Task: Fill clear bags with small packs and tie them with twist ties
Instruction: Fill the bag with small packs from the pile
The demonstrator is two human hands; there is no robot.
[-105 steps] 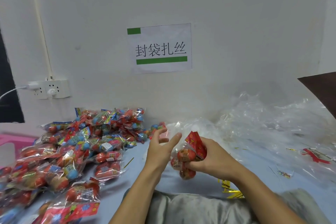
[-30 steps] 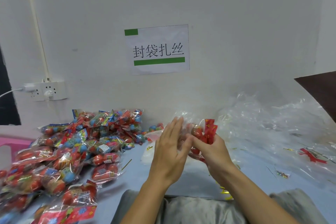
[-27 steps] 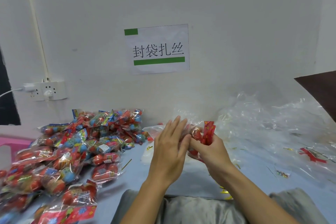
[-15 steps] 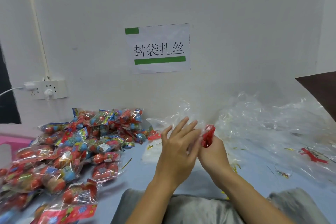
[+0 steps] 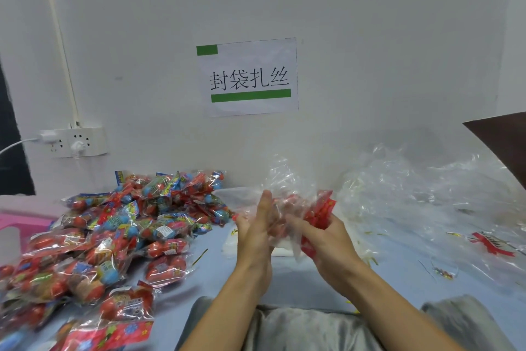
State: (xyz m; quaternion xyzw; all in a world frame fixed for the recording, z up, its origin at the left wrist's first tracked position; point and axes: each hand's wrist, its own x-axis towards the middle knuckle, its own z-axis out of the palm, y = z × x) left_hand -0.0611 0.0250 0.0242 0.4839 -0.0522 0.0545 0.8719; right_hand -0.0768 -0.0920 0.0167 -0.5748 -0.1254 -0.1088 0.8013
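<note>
**Both hands at a clear bag of red packs, below the paper sign**

Head view. The paper sign [image 5: 247, 77] on the white wall is the landmark here. Straight below it, over the pale blue surface [image 5: 216, 271], the two hands meet around one clear bag [image 5: 287, 180]. The bag's loose top stands up toward the sign; it is transparent and hard to separate from the wall behind it. The left hand [image 5: 256, 234] has straight fingers [image 5: 266, 202] laid flat against the side of the bag. The right hand [image 5: 330, 242] has its fingers curled around the lower part of the bag and grips it. Inside the bag are red packs [image 5: 321, 212], partly covered by both hands and blurred, so their number cannot be told.

Below and left of the sign lies a big heap of filled bags [image 5: 119, 234], red and blue, cut off at the left and bottom edges. Below and right of the sign is a pile of empty clear bags [image 5: 421, 197]; single bags there cannot be told apart. One gold twist tie [image 5: 200, 256] lies on the surface beside the heap. A wall socket [image 5: 74, 142] is far left of the sign.
</note>
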